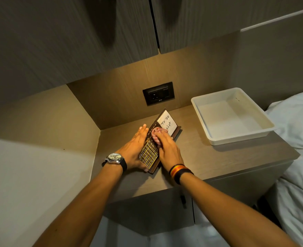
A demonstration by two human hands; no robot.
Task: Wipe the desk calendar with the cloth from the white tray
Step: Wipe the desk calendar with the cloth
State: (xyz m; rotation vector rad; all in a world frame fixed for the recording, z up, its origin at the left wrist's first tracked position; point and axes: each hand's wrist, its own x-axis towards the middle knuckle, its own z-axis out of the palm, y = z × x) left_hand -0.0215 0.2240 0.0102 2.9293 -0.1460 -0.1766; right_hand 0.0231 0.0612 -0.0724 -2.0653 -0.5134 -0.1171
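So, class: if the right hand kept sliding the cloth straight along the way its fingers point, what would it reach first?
The right hand, pressing the cloth on the desk calendar, points up-right; it would probably meet the white "To Do List" note first.

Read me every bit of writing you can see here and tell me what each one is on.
"To Do List": handwritten on the white note on the desk calendar.
Calendar grid numbers and month strip: too small to read.
Mark on the wall socket: too small to read.
Watch dial: unreadable.
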